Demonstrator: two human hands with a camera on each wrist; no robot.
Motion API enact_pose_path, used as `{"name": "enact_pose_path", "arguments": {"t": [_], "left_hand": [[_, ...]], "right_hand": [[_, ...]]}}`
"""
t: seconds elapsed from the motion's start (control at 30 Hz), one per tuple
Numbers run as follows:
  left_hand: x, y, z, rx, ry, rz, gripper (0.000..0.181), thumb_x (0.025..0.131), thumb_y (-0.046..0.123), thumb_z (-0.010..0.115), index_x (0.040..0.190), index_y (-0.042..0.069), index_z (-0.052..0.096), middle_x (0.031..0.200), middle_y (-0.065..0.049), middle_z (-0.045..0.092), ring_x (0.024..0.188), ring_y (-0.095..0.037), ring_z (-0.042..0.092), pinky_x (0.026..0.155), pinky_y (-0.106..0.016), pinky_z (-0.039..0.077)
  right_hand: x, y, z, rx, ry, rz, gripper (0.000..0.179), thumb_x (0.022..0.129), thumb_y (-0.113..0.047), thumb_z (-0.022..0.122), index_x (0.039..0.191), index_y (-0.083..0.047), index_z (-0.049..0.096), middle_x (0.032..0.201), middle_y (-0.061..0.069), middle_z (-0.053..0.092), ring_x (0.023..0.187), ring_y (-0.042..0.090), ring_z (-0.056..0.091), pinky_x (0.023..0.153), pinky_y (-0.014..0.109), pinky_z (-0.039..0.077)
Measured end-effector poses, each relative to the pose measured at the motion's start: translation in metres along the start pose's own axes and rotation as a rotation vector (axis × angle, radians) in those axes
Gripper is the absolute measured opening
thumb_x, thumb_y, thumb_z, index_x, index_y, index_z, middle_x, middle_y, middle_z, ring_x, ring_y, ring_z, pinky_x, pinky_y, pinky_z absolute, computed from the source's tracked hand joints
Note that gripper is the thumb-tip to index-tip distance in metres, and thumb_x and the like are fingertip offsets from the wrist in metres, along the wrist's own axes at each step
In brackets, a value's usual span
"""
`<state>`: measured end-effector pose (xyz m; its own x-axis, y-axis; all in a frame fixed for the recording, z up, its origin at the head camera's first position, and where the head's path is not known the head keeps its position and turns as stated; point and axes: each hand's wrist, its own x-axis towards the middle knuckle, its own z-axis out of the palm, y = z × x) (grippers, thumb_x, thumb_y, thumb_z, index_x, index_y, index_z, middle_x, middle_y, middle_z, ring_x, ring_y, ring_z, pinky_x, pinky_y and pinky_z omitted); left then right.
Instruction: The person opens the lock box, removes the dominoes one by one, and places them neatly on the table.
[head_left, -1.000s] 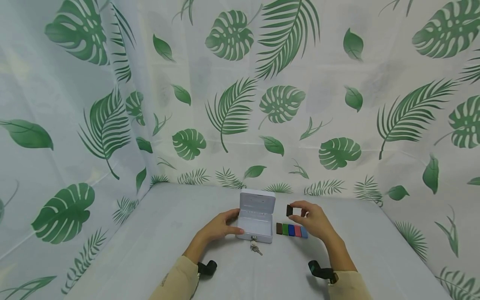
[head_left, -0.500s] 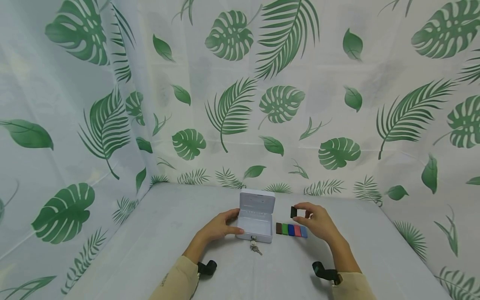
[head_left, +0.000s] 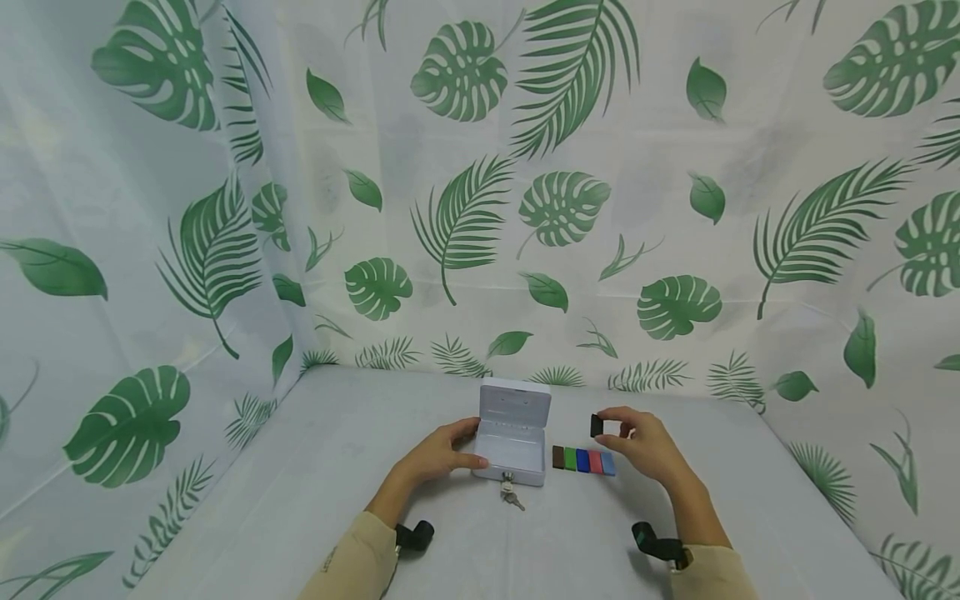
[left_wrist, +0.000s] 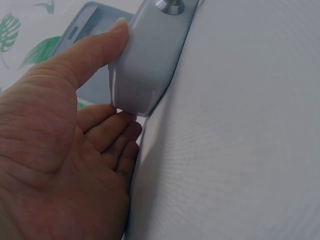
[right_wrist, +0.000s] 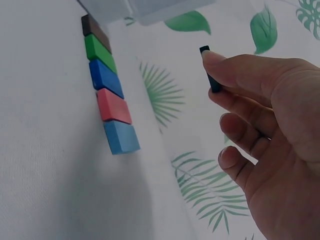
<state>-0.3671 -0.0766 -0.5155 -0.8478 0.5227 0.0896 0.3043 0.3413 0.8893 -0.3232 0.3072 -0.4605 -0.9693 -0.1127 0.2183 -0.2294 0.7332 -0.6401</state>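
A small white cash box (head_left: 529, 479) stands with its lid (head_left: 514, 407) raised, and its tray shows bare inside. My left hand (head_left: 437, 455) grips the box's left side, thumb on the rim near the front corner and fingers along the side wall. Between thumb and forefinger my right hand (head_left: 643, 442) pinches a thin black block (right_wrist: 213, 80), held up above the table. Below it lies a row of blocks: brown (head_left: 558, 457), green (head_left: 571, 459), blue (head_left: 582, 461), pink (head_left: 595, 462) and light blue (head_left: 608, 464), side by side just right of the box.
Keys (head_left: 512, 497) hang from the lock on the box's front and lie on the white tabletop (head_left: 465, 550). A leaf-printed curtain (head_left: 465, 325) closes off the back and sides. Each wrist carries a black camera mount.
My right hand has drawn a little to the right with the black block, away from the box. The left hand, the box and the row of blocks stay as they were.
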Motion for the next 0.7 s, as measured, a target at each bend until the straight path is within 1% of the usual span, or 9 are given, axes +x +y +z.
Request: {"name": "enact_pose_path", "arguments": {"t": [0.2, 0.43, 0.7], "left_hand": [[0.001, 0.0, 0.0, 0.007, 0.003, -0.001, 0.087, 0.086, 0.033, 0.087, 0.158, 0.009, 0.044, 0.161, -0.008, 0.048, 0.152, -0.031, 0.041, 0.126, -0.054, 0.032], [0.0, -0.001, -0.001, 0.012, 0.0, 0.003, 0.088, 0.086, 0.034, 0.087, 0.158, 0.009, 0.044, 0.162, -0.008, 0.047, 0.153, -0.031, 0.041, 0.126, -0.054, 0.032], [0.001, -0.001, -0.001, 0.018, -0.001, 0.006, 0.088, 0.086, 0.035, 0.086, 0.158, 0.009, 0.044, 0.162, -0.008, 0.047, 0.153, -0.031, 0.041, 0.126, -0.054, 0.032]], "right_hand": [[-0.001, 0.005, -0.002, -0.015, -0.016, 0.014, 0.044, 0.091, -0.019, 0.081, 0.132, -0.007, 0.07, 0.093, 0.007, 0.066, 0.081, 0.021, 0.054, 0.058, 0.028, 0.045], [-0.002, 0.009, -0.001, -0.004, -0.052, 0.045, 0.044, 0.09, -0.019, 0.081, 0.132, -0.007, 0.07, 0.094, 0.009, 0.064, 0.084, 0.022, 0.053, 0.061, 0.03, 0.045], [-0.003, 0.015, -0.002, -0.005, -0.075, 0.072, 0.042, 0.091, -0.017, 0.08, 0.131, -0.007, 0.07, 0.096, 0.009, 0.066, 0.085, 0.022, 0.054, 0.062, 0.031, 0.045]]}}
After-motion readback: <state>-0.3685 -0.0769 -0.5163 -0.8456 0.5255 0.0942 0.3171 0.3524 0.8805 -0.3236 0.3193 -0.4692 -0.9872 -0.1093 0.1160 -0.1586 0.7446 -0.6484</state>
